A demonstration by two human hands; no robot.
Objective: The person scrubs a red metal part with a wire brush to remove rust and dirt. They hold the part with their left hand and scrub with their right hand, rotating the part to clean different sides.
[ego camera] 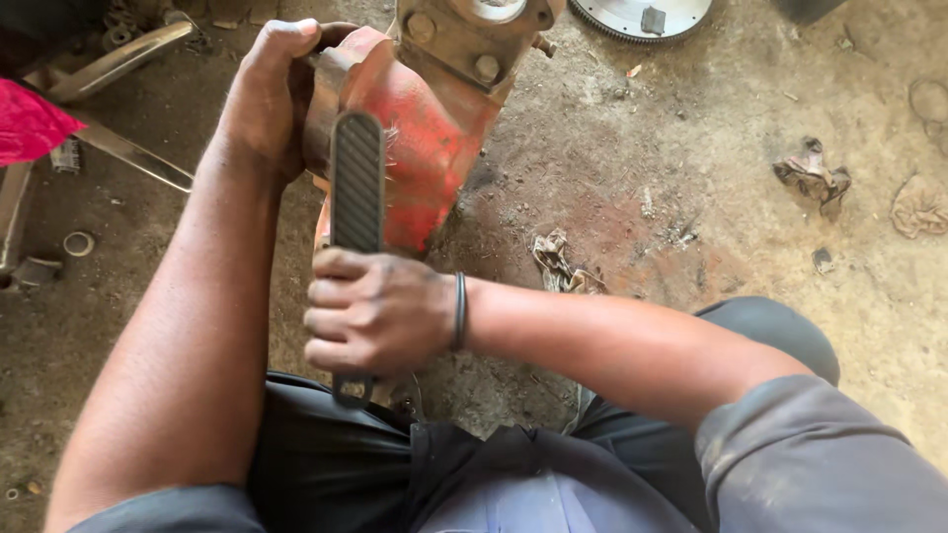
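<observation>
Head view: my right hand [375, 311] grips the ribbed bar [356, 183] flat against the red casting [420, 138]; left hand [265, 94] clamps its top; I'd keep strokes square.

Right hand [370, 311] gripping flat tool [356, 183], left hand [269, 94] steadying red casting [425, 148]

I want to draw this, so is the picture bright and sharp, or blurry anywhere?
Head view: soft, even daylight, no glare; the right hand gripping the ridged flat tool is sharp; the left hand on the red metal part casts only faint shadow; the near clothing looks slightly soft.
</observation>
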